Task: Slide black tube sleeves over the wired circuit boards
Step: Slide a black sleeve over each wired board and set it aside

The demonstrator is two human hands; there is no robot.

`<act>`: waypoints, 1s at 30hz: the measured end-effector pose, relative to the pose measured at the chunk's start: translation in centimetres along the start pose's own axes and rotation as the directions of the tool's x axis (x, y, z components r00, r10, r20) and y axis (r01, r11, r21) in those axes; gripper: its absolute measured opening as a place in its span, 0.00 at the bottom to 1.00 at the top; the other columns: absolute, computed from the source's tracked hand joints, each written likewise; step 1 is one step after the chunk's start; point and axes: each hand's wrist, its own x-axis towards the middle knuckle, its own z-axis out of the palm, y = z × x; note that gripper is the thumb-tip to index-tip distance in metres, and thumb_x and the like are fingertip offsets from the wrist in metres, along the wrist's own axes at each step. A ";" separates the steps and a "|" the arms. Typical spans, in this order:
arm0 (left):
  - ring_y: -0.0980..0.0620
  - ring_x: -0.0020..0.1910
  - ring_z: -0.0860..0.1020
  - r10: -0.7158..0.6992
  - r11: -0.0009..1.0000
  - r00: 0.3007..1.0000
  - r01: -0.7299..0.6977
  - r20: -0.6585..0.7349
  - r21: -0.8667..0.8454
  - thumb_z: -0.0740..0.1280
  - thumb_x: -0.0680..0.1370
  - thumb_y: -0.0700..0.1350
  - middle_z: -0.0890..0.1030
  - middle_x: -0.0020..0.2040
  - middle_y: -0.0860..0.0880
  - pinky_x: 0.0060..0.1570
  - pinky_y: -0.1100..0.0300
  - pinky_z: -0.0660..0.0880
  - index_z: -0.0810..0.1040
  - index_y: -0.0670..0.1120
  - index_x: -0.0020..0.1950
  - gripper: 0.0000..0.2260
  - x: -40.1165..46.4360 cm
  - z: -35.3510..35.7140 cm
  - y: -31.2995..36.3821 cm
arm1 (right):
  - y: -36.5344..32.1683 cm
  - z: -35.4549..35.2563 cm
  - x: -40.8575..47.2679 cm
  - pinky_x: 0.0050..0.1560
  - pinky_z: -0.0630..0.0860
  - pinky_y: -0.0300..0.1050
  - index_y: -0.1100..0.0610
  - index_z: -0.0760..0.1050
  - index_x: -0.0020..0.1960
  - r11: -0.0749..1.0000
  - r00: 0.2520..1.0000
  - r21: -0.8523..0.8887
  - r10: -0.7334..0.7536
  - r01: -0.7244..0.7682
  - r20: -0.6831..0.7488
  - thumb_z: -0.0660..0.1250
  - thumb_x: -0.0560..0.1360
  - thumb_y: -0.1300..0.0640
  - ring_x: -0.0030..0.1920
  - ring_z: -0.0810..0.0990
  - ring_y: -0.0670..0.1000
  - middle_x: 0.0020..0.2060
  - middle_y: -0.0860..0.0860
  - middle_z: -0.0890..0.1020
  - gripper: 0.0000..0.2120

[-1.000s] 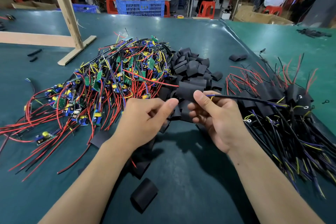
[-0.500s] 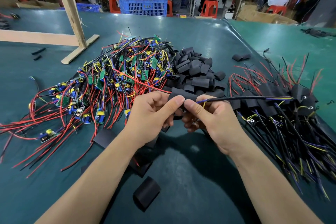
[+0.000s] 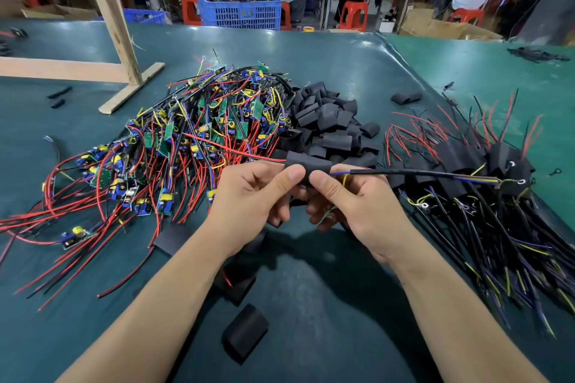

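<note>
1. The left hand point(image 3: 252, 193) pinches the left end of a short black tube sleeve point(image 3: 308, 163) between thumb and fingers, probably to keep it from sliding along.
2. The right hand point(image 3: 351, 199) grips the sleeve's right end, thumb beside the thin black cable with blue and yellow leads point(image 3: 420, 173) that leaves it rightward; the board itself is hidden, so I judge it already inside.
3. Left of the hands lies the tangled heap of green circuit boards with red wires point(image 3: 174, 146), within easy reach as supply.
4. Just beyond the hands sits the pile of loose black sleeves point(image 3: 329, 121).
5. Right of the hands, sleeved black bundles point(image 3: 466, 158) collect on the dark green desk point(image 3: 326, 305), apparently finished work.
</note>
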 end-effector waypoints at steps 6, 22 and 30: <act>0.52 0.27 0.76 -0.080 0.987 0.997 0.081 0.009 -0.142 0.68 0.74 0.54 0.85 0.43 0.45 0.23 0.64 0.69 0.86 0.51 0.47 0.11 0.3 -0.2 0.0 | -0.7 -1.5 0.7 0.24 0.75 0.38 0.57 0.79 0.37 0.992 0.887 0.096 -0.025 0.078 -0.461 0.69 0.77 0.55 0.24 0.78 0.48 0.27 0.53 0.82 0.12; 0.48 0.25 0.74 0.012 1.000 1.000 -0.012 -0.011 -0.009 0.65 0.76 0.45 0.84 0.38 0.44 0.23 0.62 0.65 0.83 0.41 0.51 0.11 0.5 -1.2 -0.5 | -1.6 -6.7 1.0 0.26 0.72 0.30 0.58 0.74 0.40 0.599 0.705 0.735 0.369 0.319 -0.606 0.64 0.80 0.49 0.25 0.76 0.41 0.29 0.49 0.80 0.15; 0.51 0.25 0.70 0.074 0.996 0.992 -0.069 -0.101 0.054 0.66 0.77 0.44 0.83 0.36 0.46 0.25 0.65 0.63 0.84 0.40 0.49 0.10 0.6 -2.0 -0.2 | -1.1 -5.0 1.4 0.20 0.65 0.31 0.56 0.76 0.39 0.553 0.783 0.817 0.430 0.166 -0.450 0.64 0.79 0.44 0.20 0.70 0.41 0.24 0.45 0.77 0.17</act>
